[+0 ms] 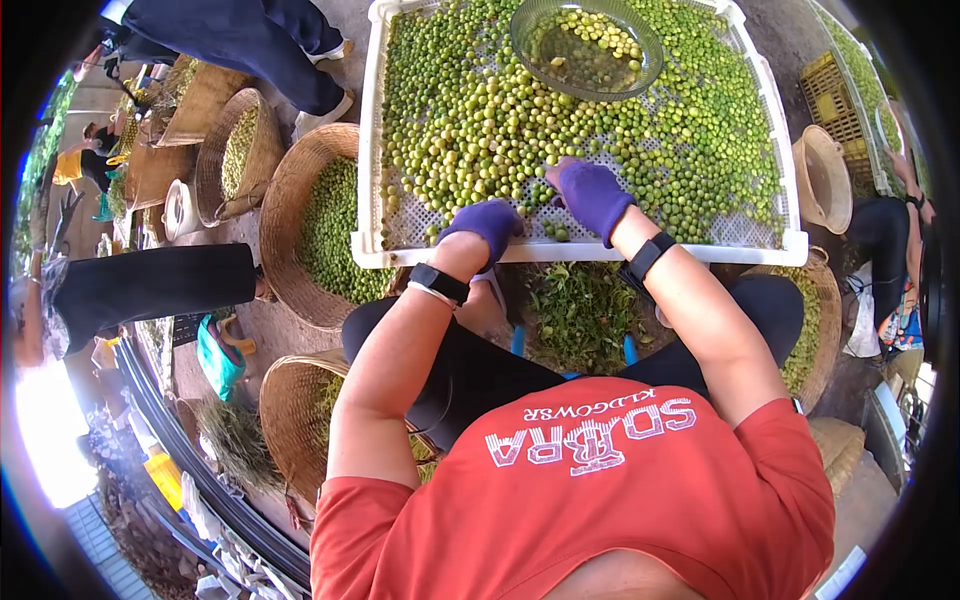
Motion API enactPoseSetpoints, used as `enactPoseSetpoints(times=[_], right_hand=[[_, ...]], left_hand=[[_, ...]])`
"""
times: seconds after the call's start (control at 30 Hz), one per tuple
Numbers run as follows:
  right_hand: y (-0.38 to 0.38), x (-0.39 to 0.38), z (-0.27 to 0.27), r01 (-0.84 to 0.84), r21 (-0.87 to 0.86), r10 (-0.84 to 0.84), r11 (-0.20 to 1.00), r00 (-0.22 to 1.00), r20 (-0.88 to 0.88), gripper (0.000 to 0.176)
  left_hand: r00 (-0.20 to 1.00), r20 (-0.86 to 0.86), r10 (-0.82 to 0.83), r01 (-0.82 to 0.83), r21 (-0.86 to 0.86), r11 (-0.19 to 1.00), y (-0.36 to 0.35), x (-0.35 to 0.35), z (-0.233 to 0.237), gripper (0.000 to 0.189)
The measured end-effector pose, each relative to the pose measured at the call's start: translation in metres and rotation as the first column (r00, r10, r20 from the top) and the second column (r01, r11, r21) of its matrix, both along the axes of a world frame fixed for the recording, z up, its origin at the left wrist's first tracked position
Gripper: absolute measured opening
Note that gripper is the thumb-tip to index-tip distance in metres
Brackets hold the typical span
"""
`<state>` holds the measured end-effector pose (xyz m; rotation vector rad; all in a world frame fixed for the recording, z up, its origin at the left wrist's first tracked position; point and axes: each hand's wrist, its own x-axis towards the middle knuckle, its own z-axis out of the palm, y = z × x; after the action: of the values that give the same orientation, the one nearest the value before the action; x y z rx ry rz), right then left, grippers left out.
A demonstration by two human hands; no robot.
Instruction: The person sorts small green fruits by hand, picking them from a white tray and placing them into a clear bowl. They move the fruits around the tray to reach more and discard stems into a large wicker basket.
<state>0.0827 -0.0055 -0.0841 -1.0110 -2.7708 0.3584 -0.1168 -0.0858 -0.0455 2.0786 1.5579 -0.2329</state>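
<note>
A white perforated tray (790,205) lies in front of me, spread with small round green and yellowish fruits (490,115) that look like gooseberries. Both my hands wear purple gloves. My left hand (486,230) is at the tray's near edge, its fingers curled and mostly hidden beneath it. Farther right and deeper in, my right hand (592,198) reaches among the fruits with bent fingers, the tips by the pile. Whatever either hand holds is hidden. At the tray's far side sits a clear bowl (525,60) holding paler yellow fruits.
Woven baskets of green fruit stand left, one large basket (285,210) beside the tray. Another basket (825,300) is at lower right. Green leaves (585,310) lie below the tray between my legs. Other people stand left and sit right, near a yellow crate (835,100).
</note>
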Motion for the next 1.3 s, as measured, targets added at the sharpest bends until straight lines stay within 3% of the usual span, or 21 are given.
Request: enactPoseSetpoints(times=[0.13, 0.17, 0.23, 0.27, 0.37, 0.47, 0.5, 0.57, 0.67, 0.7, 0.8, 0.83, 0.9, 1.0, 1.1, 1.13, 1.17, 1.2, 1.23, 1.27, 1.3], right_hand=[[0.002, 0.010, 0.003, 0.030, -0.081, -0.037, 0.996, 0.996, -0.076, 0.014], [0.003, 0.010, 0.006, 0.036, -0.077, -0.041, 0.996, 0.997, -0.066, 0.014], [0.005, 0.011, 0.010, 0.046, -0.069, -0.049, 0.997, 0.998, -0.046, 0.014], [0.007, 0.009, 0.006, 0.031, -0.057, -0.032, 0.998, 0.999, -0.022, 0.014], [0.010, -0.001, 0.001, 0.019, -0.044, -0.016, 0.999, 0.998, 0.054, 0.013], [0.009, -0.003, 0.012, 0.086, -0.097, -0.078, 0.992, 0.993, 0.085, 0.012], [0.012, 0.001, 0.016, 0.110, -0.125, -0.105, 0.986, 0.993, 0.049, 0.011], [0.018, 0.003, 0.022, 0.112, -0.106, -0.119, 0.988, 0.991, -0.068, 0.011], [0.035, -0.007, 0.017, 0.055, 0.059, -0.038, 0.997, 0.964, -0.262, 0.010], [0.037, -0.012, 0.009, 0.021, 0.082, -0.008, 0.996, 0.988, -0.155, 0.011], [0.035, -0.023, -0.002, -0.026, 0.107, 0.020, 0.994, 0.998, 0.058, 0.013], [0.035, -0.024, -0.002, -0.017, 0.105, 0.012, 0.994, 0.999, 0.043, 0.013], [0.035, -0.022, -0.003, 0.004, 0.100, -0.006, 0.995, 1.000, 0.020, 0.012], [0.039, -0.014, -0.001, 0.024, 0.048, -0.029, 0.999, 0.995, 0.092, 0.011], [0.048, -0.004, 0.000, 0.076, -0.074, -0.071, 0.994, 0.995, 0.070, 0.011], [0.051, 0.003, 0.000, 0.095, -0.128, -0.093, 0.987, 0.995, 0.027, 0.011], [0.053, 0.006, 0.006, 0.113, -0.183, -0.117, 0.977, 0.993, -0.016, 0.011], [0.050, 0.005, 0.015, 0.141, -0.168, -0.144, 0.976, 0.990, -0.002, 0.012], [0.048, 0.001, 0.018, 0.096, -0.164, -0.105, 0.982, 0.993, -0.045, 0.012], [0.046, -0.003, 0.020, 0.054, -0.161, -0.069, 0.985, 0.994, -0.089, 0.012], [0.043, -0.007, 0.020, 0.013, -0.155, -0.034, 0.988, 0.990, -0.134, 0.012]], left_hand=[[0.942, 0.189, 0.278, -0.229, -0.245, 0.942, 0.009, -0.014, 0.003, 0.042], [0.796, 0.274, 0.539, -0.431, -0.369, 0.823, 0.012, -0.016, 0.006, 0.035], [0.477, 0.450, 0.755, -0.525, -0.543, 0.655, 0.013, -0.023, 0.014, 0.034], [0.253, 0.511, 0.822, -0.474, -0.675, 0.565, 0.012, -0.028, 0.013, 0.027], [-0.071, 0.528, 0.846, -0.209, -0.837, 0.505, 0.018, -0.039, 0.011, 0.028], [0.172, 0.688, 0.705, -0.284, -0.651, 0.704, 0.017, -0.037, 0.009, 0.019], [0.030, 0.613, 0.790, -0.271, -0.755, 0.597, 0.021, -0.030, 0.011, 0.017], [0.341, 0.699, 0.628, -0.460, -0.459, 0.760, 0.023, -0.022, -0.003, 0.016], [0.650, 0.455, 0.609, -0.596, -0.192, 0.780, 0.029, -0.004, -0.006, 0.036], [0.648, 0.470, 0.599, -0.563, -0.235, 0.792, 0.030, 0.002, -0.001, 0.036], [0.955, 0.166, 0.247, -0.256, 0.036, 0.966, 0.039, 0.001, -0.018, 0.029], [0.908, 0.258, 0.331, -0.352, 0.037, 0.935, 0.033, 0.003, -0.024, 0.024], [0.988, 0.046, 0.146, -0.151, 0.112, 0.982, 0.036, 0.007, -0.026, 0.026], [0.987, -0.074, 0.144, -0.127, 0.192, 0.973, 0.029, 0.015, -0.026, 0.033], [0.961, 0.083, 0.265, -0.259, -0.071, 0.963, 0.037, 0.009, -0.012, 0.039], [0.751, 0.253, 0.610, -0.555, -0.259, 0.791, 0.036, 0.008, -0.009, 0.036], [0.656, 0.293, 0.695, -0.595, -0.367, 0.716, 0.036, 0.003, 0.003, 0.024], [0.818, 0.507, 0.271, -0.319, 0.009, 0.948, 0.037, -0.022, -0.011, 0.019], [0.827, 0.513, -0.231, -0.009, 0.423, 0.906, 0.037, -0.042, -0.029, 0.016], [0.450, 0.798, 0.401, -0.172, -0.363, 0.916, 0.037, -0.037, -0.017, 0.014], [-0.248, 0.421, 0.872, -0.188, -0.904, 0.383, 0.036, -0.032, -0.004, 0.013]])
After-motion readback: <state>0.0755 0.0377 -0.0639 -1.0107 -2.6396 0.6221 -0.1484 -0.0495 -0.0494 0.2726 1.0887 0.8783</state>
